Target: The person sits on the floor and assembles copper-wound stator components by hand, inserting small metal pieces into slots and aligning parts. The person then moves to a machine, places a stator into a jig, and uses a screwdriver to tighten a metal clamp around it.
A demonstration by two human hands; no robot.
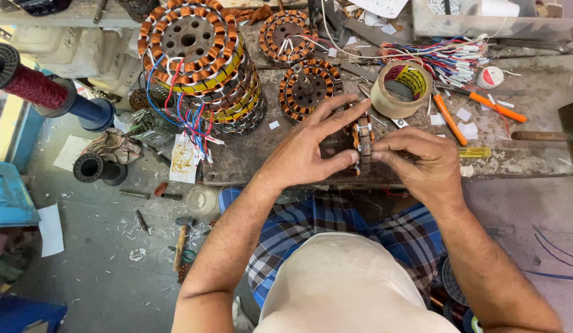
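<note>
While a red-wound spool [28, 84] and a black reel [91, 167] are lying off the bench at the far left, a tall stack of copper-wound stators [203, 61] is standing on the left end of the workbench [533, 157], with red, blue and white leads [189, 120] spilling down from it. Two single wound stators [306, 89] are sitting just right of that stack.

Moving toward the middle, the left hand [308, 151] is closing around the left side of a small stator core [362, 143], thumb underneath and fingers curled over the top, so it is gripping the piece. The core is standing on edge at the near rim of the bench, directly between both hands, its long axis running away from the person, near to far. The right hand [419, 161] is pinching the core's right face with its fingertips bunched together, also gripping it. Both hands are touching the core, and neither is nearer than the other.

Further right, a roll of brown tape [401, 89] is resting just beyond the right hand, and orange-handled tools [448, 118] are lying near it. A wooden handle [538, 135] is lying at the bench's right end.
</note>
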